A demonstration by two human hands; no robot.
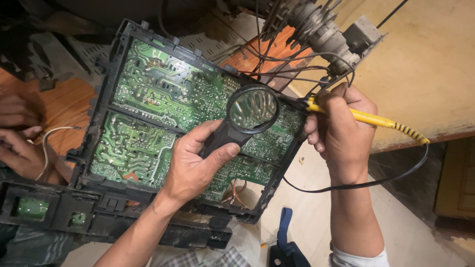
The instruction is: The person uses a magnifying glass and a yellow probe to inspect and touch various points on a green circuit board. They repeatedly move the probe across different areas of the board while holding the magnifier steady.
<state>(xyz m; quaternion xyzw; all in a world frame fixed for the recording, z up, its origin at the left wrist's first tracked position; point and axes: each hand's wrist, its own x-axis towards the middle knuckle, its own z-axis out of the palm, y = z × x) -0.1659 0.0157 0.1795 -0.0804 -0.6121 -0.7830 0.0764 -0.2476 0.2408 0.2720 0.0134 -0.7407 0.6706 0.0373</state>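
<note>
magnifier (250,112) in left hand (195,163) grip

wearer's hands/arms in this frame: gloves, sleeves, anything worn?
No gloves on either. Left hand: bare, forearm bare down to the frame edge, no sleeve visible. Right hand: bare, forearm bare down to a white rolled or short sleeve cuff at the bottom edge. No rings, watch or markings visible.

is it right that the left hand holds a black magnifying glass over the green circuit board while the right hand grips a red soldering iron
Not quite: the soldering iron in the right hand is yellow, not red, as the head view shows. The rest holds: the left hand holds a black magnifying glass over the green circuit board.
</note>
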